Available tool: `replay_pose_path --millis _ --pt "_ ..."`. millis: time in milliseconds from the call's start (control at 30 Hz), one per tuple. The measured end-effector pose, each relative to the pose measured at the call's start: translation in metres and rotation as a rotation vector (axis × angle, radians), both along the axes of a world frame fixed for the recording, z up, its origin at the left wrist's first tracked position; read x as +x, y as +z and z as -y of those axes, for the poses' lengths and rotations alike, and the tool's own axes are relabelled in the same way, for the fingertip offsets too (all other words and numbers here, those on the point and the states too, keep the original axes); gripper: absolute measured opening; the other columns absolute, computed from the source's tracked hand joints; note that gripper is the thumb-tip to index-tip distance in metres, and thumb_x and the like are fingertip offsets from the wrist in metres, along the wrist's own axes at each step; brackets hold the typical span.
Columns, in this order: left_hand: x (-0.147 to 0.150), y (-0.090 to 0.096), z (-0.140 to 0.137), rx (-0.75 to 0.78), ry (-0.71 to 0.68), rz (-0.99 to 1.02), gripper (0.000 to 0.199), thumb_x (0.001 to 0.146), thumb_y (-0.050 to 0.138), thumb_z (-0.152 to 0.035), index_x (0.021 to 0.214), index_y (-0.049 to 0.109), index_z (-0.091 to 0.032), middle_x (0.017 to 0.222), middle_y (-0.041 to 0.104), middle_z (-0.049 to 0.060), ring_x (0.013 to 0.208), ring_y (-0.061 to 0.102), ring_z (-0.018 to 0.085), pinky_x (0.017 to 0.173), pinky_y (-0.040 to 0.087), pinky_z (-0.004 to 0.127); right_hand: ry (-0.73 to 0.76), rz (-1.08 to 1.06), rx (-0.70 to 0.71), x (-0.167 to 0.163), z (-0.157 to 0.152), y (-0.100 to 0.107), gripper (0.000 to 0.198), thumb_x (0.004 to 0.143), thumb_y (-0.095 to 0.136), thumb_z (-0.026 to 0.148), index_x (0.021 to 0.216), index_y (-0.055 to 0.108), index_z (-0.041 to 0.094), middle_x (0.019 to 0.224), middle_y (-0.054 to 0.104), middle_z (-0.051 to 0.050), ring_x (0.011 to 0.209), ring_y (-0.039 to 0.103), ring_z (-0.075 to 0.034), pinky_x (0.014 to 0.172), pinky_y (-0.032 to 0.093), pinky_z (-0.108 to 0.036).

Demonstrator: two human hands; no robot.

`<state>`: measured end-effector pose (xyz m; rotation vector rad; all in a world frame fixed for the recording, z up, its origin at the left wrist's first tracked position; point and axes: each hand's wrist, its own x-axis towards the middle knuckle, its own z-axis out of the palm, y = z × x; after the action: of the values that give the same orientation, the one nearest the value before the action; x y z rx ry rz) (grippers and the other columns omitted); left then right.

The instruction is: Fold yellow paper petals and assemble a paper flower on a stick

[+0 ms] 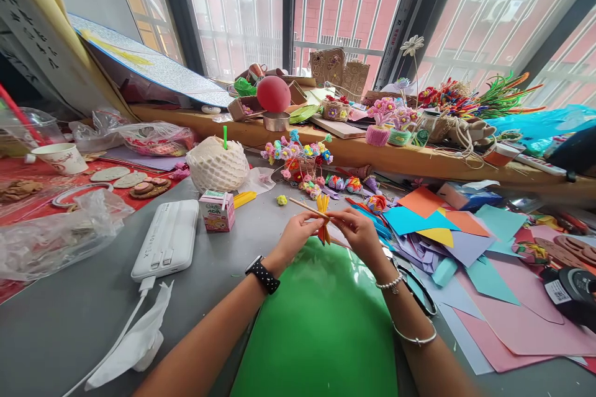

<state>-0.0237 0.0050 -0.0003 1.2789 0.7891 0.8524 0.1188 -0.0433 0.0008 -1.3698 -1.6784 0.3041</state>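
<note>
My left hand (298,237) and my right hand (357,232) meet above a green mat (326,322), with fingers closed in pinches. Between them is a pleated yellow-orange folded paper piece (323,203), fanned out at top and bottom. A thin wooden stick (303,205) slants across it, its free end pointing left above my left fingers and its other end at my right fingertips. My left fingertips press on the paper piece from the left. The exact contact points are partly hidden by the fingers. A small yellow ball-shaped piece (282,200) lies just beyond.
Left of my hands stand a white power bank (167,239) with a cable, a pink drink carton (218,211) and a coconut (218,164). Coloured paper sheets (503,310) spread on the right. Crochet flowers (298,158) stand ahead, before a cluttered wooden ledge (344,144).
</note>
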Motion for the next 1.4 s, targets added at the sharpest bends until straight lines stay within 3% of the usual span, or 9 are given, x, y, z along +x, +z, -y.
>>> replay_pose_path --millis 367,567,900,1100,1267,1400 --pt "-0.001 0.000 0.000 -0.055 -0.023 0.002 0.030 0.060 0.064 -0.033 0.080 0.061 -0.011 0.086 0.063 0.007 0.079 0.058 0.018 0.074 0.044 0.031 -0.100 0.231 0.100 -0.005 0.003 -0.003 0.025 0.082 0.041 0.028 0.095 0.062 0.023 0.080 0.058 -0.004 0.067 0.055 -0.014 0.060 0.042 -0.024" --pt "-0.001 0.004 0.001 -0.108 -0.040 0.021 0.036 0.062 0.061 -0.042 0.080 0.062 -0.011 0.079 0.065 0.008 0.078 0.059 0.019 0.074 0.044 0.030 -0.108 0.282 0.085 -0.007 0.005 -0.002 0.025 0.081 0.042 0.029 0.094 0.063 0.023 0.079 0.058 -0.004 0.064 0.053 -0.012 0.058 0.041 -0.023" --pt "-0.001 0.000 -0.001 -0.100 -0.059 0.081 0.033 0.061 0.064 -0.036 0.082 0.062 -0.011 0.086 0.063 0.008 0.082 0.058 0.018 0.078 0.043 0.033 -0.073 0.142 0.082 -0.007 0.002 -0.003 0.022 0.080 0.045 0.030 0.086 0.064 0.020 0.079 0.057 -0.004 0.067 0.053 -0.013 0.059 0.041 -0.024" --pt "0.000 -0.003 -0.004 0.046 -0.023 0.028 0.038 0.061 0.064 -0.033 0.091 0.059 -0.010 0.090 0.063 0.009 0.082 0.058 0.020 0.075 0.045 0.033 -0.061 0.038 -0.049 -0.007 0.001 0.003 0.028 0.079 0.043 0.038 0.080 0.061 0.016 0.070 0.057 -0.003 0.056 0.048 -0.011 0.052 0.037 -0.022" --pt "0.000 -0.007 -0.006 0.218 -0.056 -0.087 0.026 0.066 0.059 -0.036 0.074 0.065 -0.011 0.093 0.062 0.010 0.099 0.051 0.025 0.081 0.042 0.031 -0.157 0.062 -0.226 -0.004 -0.001 0.000 0.038 0.076 0.042 0.049 0.065 0.055 0.015 0.052 0.050 0.001 0.047 0.041 -0.009 0.044 0.029 -0.021" --pt "0.000 -0.009 -0.006 0.293 -0.103 -0.114 0.025 0.069 0.056 -0.036 0.072 0.066 -0.013 0.105 0.056 0.009 0.107 0.044 0.025 0.083 0.042 0.030 -0.086 0.056 -0.313 0.000 -0.002 -0.002 0.043 0.076 0.040 0.049 0.054 0.053 0.015 0.048 0.047 0.002 0.046 0.039 -0.009 0.043 0.026 -0.020"
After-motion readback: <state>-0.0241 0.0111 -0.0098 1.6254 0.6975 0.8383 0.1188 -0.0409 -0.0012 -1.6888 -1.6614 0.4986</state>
